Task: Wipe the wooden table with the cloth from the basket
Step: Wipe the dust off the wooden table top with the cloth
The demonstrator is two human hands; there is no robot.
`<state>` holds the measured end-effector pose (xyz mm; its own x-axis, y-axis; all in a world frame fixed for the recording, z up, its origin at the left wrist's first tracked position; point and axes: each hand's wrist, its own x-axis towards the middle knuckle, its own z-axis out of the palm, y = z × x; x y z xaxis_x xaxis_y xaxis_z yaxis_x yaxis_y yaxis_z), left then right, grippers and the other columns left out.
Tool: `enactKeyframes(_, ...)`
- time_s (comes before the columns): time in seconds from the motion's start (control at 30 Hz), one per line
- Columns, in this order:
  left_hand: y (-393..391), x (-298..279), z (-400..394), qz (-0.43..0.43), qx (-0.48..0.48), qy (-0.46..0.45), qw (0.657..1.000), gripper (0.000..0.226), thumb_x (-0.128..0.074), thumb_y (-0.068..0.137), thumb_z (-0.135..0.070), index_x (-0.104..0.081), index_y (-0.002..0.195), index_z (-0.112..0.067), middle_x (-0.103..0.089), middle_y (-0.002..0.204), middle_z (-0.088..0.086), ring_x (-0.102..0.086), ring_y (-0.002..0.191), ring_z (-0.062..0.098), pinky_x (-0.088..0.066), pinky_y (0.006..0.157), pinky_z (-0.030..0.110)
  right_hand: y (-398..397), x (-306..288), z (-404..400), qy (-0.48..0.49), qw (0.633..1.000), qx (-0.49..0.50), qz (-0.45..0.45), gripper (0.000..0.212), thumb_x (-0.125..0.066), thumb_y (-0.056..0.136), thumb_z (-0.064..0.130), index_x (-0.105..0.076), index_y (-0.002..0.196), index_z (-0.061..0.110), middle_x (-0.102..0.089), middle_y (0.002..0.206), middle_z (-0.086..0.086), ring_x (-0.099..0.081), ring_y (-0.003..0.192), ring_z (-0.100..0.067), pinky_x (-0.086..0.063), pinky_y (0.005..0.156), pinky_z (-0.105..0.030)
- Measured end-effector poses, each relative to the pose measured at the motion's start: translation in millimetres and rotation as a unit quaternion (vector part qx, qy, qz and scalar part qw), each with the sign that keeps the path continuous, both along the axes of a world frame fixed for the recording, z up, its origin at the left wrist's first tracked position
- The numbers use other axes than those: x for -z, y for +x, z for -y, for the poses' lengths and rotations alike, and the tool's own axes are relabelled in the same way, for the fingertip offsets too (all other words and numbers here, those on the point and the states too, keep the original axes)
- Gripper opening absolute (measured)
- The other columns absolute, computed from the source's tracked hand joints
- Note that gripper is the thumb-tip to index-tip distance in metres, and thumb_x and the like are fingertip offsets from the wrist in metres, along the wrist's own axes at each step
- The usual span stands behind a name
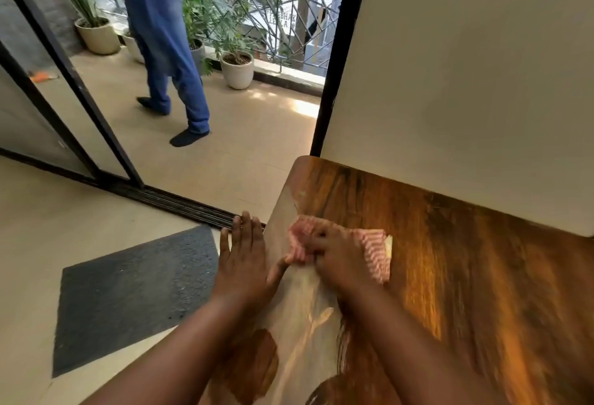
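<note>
Right hand (334, 255) grips the pink striped cloth (373, 253) near the wooden table (466, 276)'s left edge — cloth's long axis runs left-right, its middle hidden under the fingers. Left hand (244, 260) lies flat, fingers straight, at that edge — everything's a bit motion-blurred.

Beige tiled floor (80, 227); dark mat (128, 292) beside sliding-door track (193, 208). Cream wall (466, 83) at right. Balcony beyond holds potted plants (237, 65), metal grille (273, 2), and sunlight patch.
</note>
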<state>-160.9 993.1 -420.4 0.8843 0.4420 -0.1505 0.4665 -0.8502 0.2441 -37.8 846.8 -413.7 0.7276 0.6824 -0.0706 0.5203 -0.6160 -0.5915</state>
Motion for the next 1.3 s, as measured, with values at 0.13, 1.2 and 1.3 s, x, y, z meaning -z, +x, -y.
enactKeyframes(0.13,-14,8,3,0.009,-0.004,-0.051,0.999,0.099,0.025,0.066,-0.082,0.038,0.139,-0.016,0.049,0.144,0.004,0.050,0.129,0.015,0.038,0.102,0.035,-43,-4,70,-0.018,0.998,-0.052,0.019,0.050,-0.047,0.084,0.019,-0.056,0.121,0.051,-0.052,0.130,0.015,-0.045,0.116,-0.012,-0.035,0.102,-0.037)
enactKeyframes(1.2,-6,16,-4,0.025,0.017,-0.118,0.993,0.102,0.016,0.067,-0.086,0.038,0.137,-0.015,0.040,0.151,0.008,0.040,0.137,0.017,0.025,0.111,0.034,26,-5,-35,0.000,0.999,0.009,-0.046,0.041,-0.058,0.085,0.012,-0.066,0.112,0.042,-0.051,0.134,0.012,-0.046,0.123,-0.017,-0.037,0.104,-0.032)
enactKeyframes(1.3,-6,17,-4,0.029,0.010,-0.129,0.991,0.101,0.014,0.067,-0.088,0.039,0.135,-0.017,0.040,0.151,0.006,0.041,0.135,0.015,0.025,0.111,0.033,61,-11,-79,-0.051,0.995,0.086,-0.002,0.042,-0.051,0.091,0.018,-0.057,0.124,0.044,-0.037,0.149,0.003,-0.035,0.133,-0.027,-0.030,0.110,-0.042)
